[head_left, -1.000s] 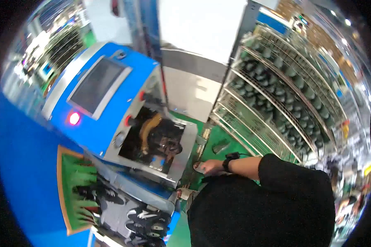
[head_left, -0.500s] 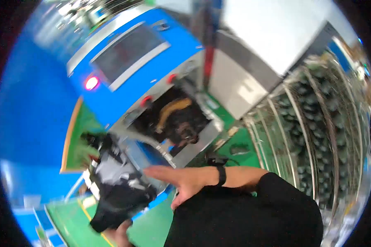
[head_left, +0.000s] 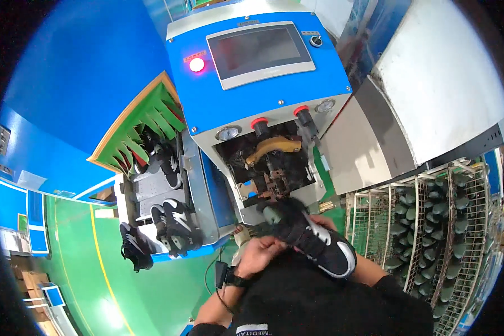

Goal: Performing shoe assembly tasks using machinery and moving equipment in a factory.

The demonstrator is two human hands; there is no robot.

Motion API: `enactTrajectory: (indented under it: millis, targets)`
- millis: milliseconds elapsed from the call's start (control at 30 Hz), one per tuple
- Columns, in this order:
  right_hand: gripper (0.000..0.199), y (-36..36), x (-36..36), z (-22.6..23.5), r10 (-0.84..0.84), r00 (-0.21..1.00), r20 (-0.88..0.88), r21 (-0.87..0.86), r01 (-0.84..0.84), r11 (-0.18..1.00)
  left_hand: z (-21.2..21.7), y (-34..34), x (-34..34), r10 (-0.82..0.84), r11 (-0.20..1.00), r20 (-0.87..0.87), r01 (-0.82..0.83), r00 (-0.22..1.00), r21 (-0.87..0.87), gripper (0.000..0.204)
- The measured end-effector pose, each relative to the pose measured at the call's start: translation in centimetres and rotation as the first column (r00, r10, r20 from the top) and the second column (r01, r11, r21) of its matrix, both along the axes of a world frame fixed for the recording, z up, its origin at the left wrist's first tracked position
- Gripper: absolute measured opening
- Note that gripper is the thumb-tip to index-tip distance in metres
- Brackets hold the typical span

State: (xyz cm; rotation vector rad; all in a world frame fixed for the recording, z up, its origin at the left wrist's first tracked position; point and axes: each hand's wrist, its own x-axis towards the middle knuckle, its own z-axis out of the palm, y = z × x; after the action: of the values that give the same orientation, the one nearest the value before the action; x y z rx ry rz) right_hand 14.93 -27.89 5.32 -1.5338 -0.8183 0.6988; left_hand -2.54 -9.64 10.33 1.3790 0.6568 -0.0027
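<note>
A black sneaker (head_left: 321,246) with white side markings and a white sole edge is held before my body, its white-rimmed end toward the lower right. My left hand (head_left: 259,255) comes at it from the left, fingers pinched against the edge of its dark upper. On the far side, my right hand (head_left: 323,222) grips the shoe and is partly hidden behind it. Just beyond the shoe is the machine's working opening, with a curved yellow-brown piece (head_left: 274,148) and a metal clamp part (head_left: 275,182) inside.
The blue machine (head_left: 263,101) carries a dark screen (head_left: 260,53), a lit red button (head_left: 196,65), red-topped knobs and gauges. At left, several black sneakers (head_left: 176,221) stand on a conveyor (head_left: 157,187) below a green strip curtain (head_left: 157,120). A wire rack (head_left: 369,215) of dark shoe-shaped pieces stands right.
The view has turned and steadied. My hands, reaching out to the left beside the conveyor before, are now together in front of the machine, with the black sneaker between them.
</note>
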Motion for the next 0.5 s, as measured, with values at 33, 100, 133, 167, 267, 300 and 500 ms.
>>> enactTrajectory:
  millis: [33,100,133,167,267,300,500]
  targets:
    - [0.06,0.0,3.7,-1.1,0.069,0.747,-0.661,0.054,-0.045,0.998,1.6,-0.5,0.6,-0.042,0.994,0.038,0.045,0.998,-0.102,0.023]
    - [0.06,1.2,7.6,0.1,0.036,0.333,-0.942,0.055,0.049,0.997,4.6,-0.1,-0.5,-0.399,0.885,0.175,0.428,0.9,-0.185,0.026]
    - [0.061,2.8,7.6,3.1,-0.069,0.527,-0.847,0.007,0.141,0.99,5.4,-0.8,-0.8,-0.254,0.92,0.223,0.306,0.941,-0.244,0.025]
    - [0.075,4.0,8.1,4.8,-0.109,0.725,-0.68,0.003,0.151,0.988,5.0,-0.8,-0.8,-0.159,0.954,0.136,0.187,0.978,-0.233,0.024]
    - [0.089,6.7,9.7,7.2,-0.113,0.982,-0.149,-0.095,0.1,0.99,1.5,1.1,-0.2,0.114,0.923,-0.07,-0.132,0.991,-0.361,0.023]
    - [0.094,7.8,9.6,7.7,-0.119,0.983,-0.136,-0.141,0.1,0.985,0.2,1.7,-0.2,0.166,0.911,-0.058,-0.176,0.984,-0.372,0.022]
    - [0.102,14.4,8.7,8.5,0.065,0.931,0.36,-0.549,0.155,0.821,-3.6,5.2,2.0,0.324,0.824,-0.158,-0.36,0.933,-0.438,0.019]
